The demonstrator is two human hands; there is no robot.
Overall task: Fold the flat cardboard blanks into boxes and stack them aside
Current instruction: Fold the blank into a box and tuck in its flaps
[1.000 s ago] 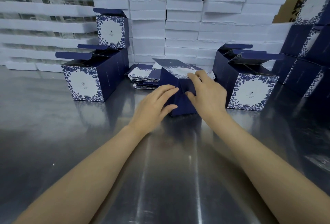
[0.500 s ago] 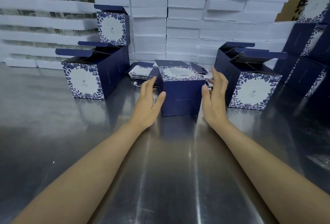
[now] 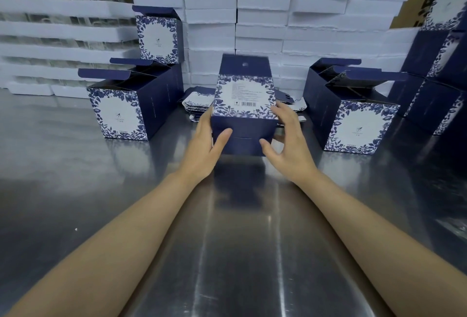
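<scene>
Box: the blue flowered box sat mid-table between both hands, tipped back so its barcode panel faced up and its plain dark bottom faced the person. Whether its low edge touched the table could not be told.
Left hand: the left hand gripped the box's left side, with the thumb on the dark bottom panel and the fingers hidden behind the wall.
Right hand: the right hand clasped the right edge, with the fingers spread and curled over the corner and the thumb tip on the bottom panel.
Lid flap: the lid flap stood open at the far end.
Step in hand: probably pressing home or checking the bottom closure, whose seam showed as a line across the dark panel.
Doing it well: the thumbs should press evenly beside the seam while the fingers brace the walls, so the panels lock flush and the box stays square. Squeezing the sides would likely bow the card.
Flat blanks: a low pile of flat blanks lay just beyond the box.
Finished boxes: finished boxes stood left and right with their lids open.
Backdrop: white trays were stacked along the far edge.
</scene>
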